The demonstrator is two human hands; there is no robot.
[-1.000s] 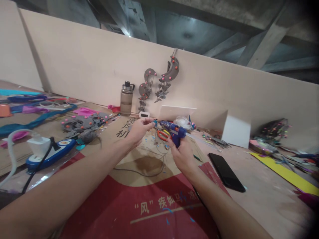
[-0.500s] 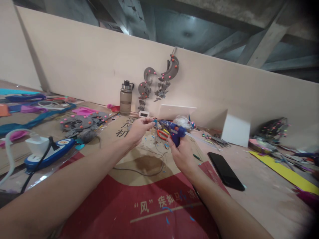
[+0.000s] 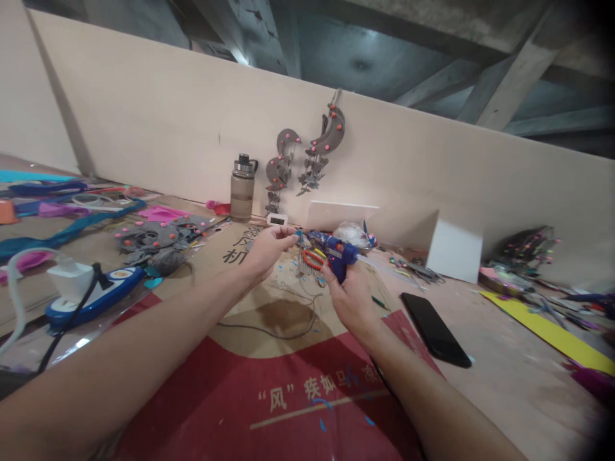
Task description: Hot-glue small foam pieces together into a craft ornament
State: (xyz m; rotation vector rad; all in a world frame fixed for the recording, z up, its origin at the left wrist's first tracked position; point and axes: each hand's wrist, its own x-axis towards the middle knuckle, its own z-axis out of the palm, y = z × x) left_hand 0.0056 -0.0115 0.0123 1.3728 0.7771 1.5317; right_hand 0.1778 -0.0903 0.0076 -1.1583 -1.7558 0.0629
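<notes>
Head view: a small blue piece (image 3: 298, 234) is pinched between closed fingertips of the left hand (image 3: 266, 253), right of the bottle (image 3: 243, 192).
Farther right of the bottle, a hard plastic glue gun (image 3: 342, 253) is gripped by the right hand's (image 3: 353, 294) curled fingers, apparently angled so its nozzle is faced toward the piece.

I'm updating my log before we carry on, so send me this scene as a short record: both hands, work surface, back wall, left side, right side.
Left hand: pinching a small blue piece
Right hand: gripping a blue glue gun, nozzle toward the blue piece; contact unclear
Work surface: red-and-brown cardboard with a thin cord
Back wall: grey crescent ornament hanging; bottle upright nearby
Left side: blue power strip, white adapter plugged in
Right side: black phone lying flat; yellow strip beyond
</notes>
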